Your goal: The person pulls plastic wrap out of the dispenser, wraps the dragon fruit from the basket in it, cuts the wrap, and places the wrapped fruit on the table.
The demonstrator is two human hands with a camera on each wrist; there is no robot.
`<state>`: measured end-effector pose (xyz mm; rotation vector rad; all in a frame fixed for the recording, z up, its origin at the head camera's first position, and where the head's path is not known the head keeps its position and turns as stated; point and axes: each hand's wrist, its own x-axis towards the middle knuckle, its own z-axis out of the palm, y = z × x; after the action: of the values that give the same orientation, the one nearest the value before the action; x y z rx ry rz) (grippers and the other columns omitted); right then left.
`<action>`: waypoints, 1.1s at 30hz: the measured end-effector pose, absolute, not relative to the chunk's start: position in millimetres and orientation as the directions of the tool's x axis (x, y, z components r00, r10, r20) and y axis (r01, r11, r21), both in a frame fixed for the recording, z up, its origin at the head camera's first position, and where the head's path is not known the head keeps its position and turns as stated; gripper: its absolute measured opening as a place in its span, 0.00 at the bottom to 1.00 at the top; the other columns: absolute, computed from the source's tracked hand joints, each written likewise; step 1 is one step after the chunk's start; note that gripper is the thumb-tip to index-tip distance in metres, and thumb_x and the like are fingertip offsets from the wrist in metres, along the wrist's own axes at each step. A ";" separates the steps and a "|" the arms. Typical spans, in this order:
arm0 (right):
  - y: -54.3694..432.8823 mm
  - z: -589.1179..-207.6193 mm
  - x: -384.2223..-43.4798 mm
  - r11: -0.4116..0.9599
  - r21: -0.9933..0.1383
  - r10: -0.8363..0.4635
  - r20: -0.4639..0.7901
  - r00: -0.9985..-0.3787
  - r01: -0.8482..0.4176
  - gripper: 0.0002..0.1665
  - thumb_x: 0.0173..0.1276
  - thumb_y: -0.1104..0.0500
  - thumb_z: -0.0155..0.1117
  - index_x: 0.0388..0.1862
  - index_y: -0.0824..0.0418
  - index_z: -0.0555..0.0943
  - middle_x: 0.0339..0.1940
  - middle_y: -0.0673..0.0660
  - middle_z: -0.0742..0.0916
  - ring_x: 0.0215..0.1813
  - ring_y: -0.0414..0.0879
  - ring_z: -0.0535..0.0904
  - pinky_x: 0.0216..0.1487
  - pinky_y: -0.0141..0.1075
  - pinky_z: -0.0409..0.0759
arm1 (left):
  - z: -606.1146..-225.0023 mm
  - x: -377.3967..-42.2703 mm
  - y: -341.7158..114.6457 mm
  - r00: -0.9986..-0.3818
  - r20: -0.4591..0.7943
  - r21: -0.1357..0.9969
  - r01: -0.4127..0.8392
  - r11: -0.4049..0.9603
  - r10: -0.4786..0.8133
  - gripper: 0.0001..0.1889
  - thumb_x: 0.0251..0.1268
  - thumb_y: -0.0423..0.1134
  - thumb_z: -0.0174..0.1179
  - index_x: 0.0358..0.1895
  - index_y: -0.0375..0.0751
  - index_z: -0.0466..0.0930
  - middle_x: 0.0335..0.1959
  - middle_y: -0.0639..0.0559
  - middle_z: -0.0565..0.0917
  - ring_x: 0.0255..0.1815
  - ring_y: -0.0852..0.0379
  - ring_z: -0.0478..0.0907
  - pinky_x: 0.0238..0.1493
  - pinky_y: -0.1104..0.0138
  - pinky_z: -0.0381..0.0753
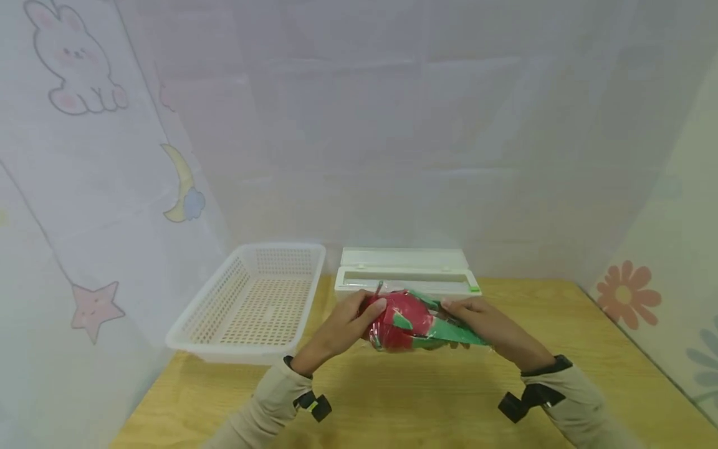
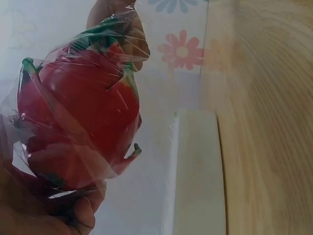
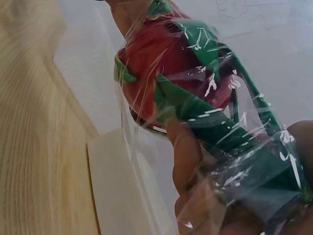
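A red dragon fruit (image 1: 405,312) with green leaf tips is wrapped in clear cling film (image 3: 234,166), held up over the table between both hands. My left hand (image 1: 343,324) grips its left end, thumb on top. At the leafy right end, my right hand (image 1: 499,327) holds the fruit with its thumb above and fingers beneath. The film looks wrinkled and shiny around the fruit (image 2: 88,112) in the left wrist view. Long green leaves run toward the right palm in the right wrist view.
Behind the hands lies a long white cling film dispenser (image 1: 406,284) with its lid raised. To the left stands a white perforated plastic basket (image 1: 185,333). Both are on a wooden table (image 1: 404,405), with patterned cloth hanging behind and at the sides.
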<state>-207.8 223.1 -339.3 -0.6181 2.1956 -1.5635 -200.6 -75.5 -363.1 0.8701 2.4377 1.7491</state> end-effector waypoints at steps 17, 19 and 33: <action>218.0 -417.6 -265.1 0.337 -0.942 -0.606 -0.223 -0.764 0.008 0.30 0.82 0.44 0.45 0.39 0.67 0.83 0.25 0.54 0.86 0.22 0.40 0.78 0.22 0.30 0.71 | -419.0 -228.1 -75.8 -0.953 0.065 0.877 0.195 0.439 0.295 0.28 0.77 0.59 0.48 0.38 0.33 0.82 0.28 0.49 0.84 0.26 0.59 0.79 0.28 0.66 0.80; 218.0 -424.4 -270.3 0.340 -0.940 -0.597 -0.233 -0.767 0.021 0.30 0.81 0.43 0.46 0.41 0.67 0.83 0.28 0.54 0.86 0.25 0.42 0.80 0.24 0.31 0.75 | -423.0 -232.7 -75.2 -0.957 0.033 0.879 0.164 0.447 0.287 0.28 0.76 0.58 0.47 0.34 0.34 0.81 0.23 0.51 0.82 0.23 0.60 0.78 0.25 0.68 0.77; 213.7 -434.3 -284.0 0.555 -0.823 -0.414 -0.145 -0.899 -0.123 0.32 0.82 0.43 0.41 0.29 0.63 0.80 0.20 0.51 0.80 0.21 0.42 0.75 0.24 0.35 0.76 | -439.5 -262.1 -74.2 -0.965 -0.076 0.842 0.072 0.534 0.250 0.34 0.75 0.63 0.43 0.48 0.33 0.85 0.39 0.45 0.87 0.41 0.54 0.81 0.44 0.60 0.81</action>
<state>-284.0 213.7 -434.3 -0.4415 2.4712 -1.2712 -262.1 -74.2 -439.5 0.2747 2.5830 1.4056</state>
